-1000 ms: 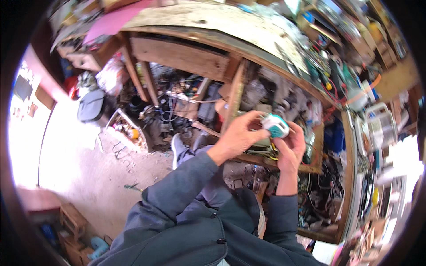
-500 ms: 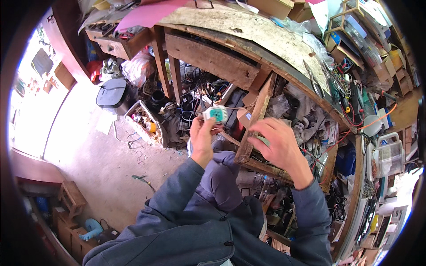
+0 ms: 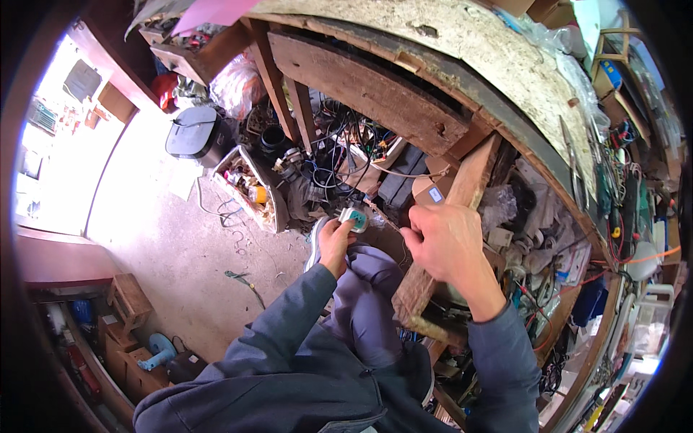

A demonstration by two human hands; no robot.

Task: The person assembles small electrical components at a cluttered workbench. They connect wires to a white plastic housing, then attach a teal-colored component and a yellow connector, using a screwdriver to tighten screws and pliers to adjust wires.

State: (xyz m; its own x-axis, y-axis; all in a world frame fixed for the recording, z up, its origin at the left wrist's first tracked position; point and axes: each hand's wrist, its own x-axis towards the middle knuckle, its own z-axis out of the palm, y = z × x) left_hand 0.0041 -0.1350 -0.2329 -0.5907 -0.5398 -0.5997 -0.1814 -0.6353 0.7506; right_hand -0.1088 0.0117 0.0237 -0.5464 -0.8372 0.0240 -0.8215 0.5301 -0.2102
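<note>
My left hand (image 3: 336, 249) is closed around a small white device (image 3: 354, 219) with a teal face, thumb across its front, above my knee and shoe. My right hand (image 3: 449, 242) is closed over the pulled-out wooden drawer (image 3: 473, 173), fingers curled and thumb pressed to the index finger. A thin brownish strip (image 3: 382, 214) runs from near the right thumb toward the device; whether I hold it or it lies behind cannot be made out. What sits within the right fingers is hidden.
The worn workbench top (image 3: 462, 40) curves above, with pliers (image 3: 574, 162) and tools at its right. Tangled black cables (image 3: 339, 137) lie underneath. A litter-filled bin (image 3: 278, 206) and a dark lidded bin (image 3: 195, 133) stand on the left floor. A wooden stool (image 3: 130, 299) is lower left.
My view has shifted, bringing the workbench nearer. The left hand has lowered slightly with the white device and turned it. My right hand's fingers have curled in more tightly above the drawer edge.
</note>
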